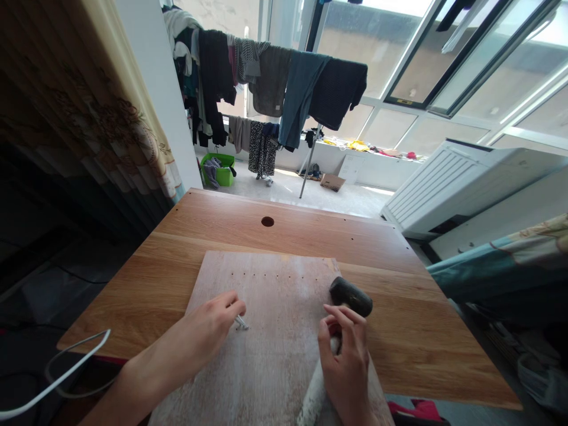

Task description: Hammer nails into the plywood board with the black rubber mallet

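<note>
Board (pixel 266 373): pale, worn. Mallet (pixel 350 297): black head lies across the board's right edge. Right hand (pixel 345 361): curls loosely over the handle (pixel 314 390); whether it grips, cannot tell. Left hand (pixel 222 313): pinches small metal fasteners (pixel 242 323) above the board's left half. Row of holes (pixel 265 275): runs near the board's far edge. Wooden tabletop (pixel 412 319): lies beneath the board. Green basket (pixel 224 177), hung laundry (pixel 304 89): stand well beyond the board.

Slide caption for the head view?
Left hand pinching silvery metal fasteners over whitish rectangular wooden board; right hand at black-headed mallet.
</note>
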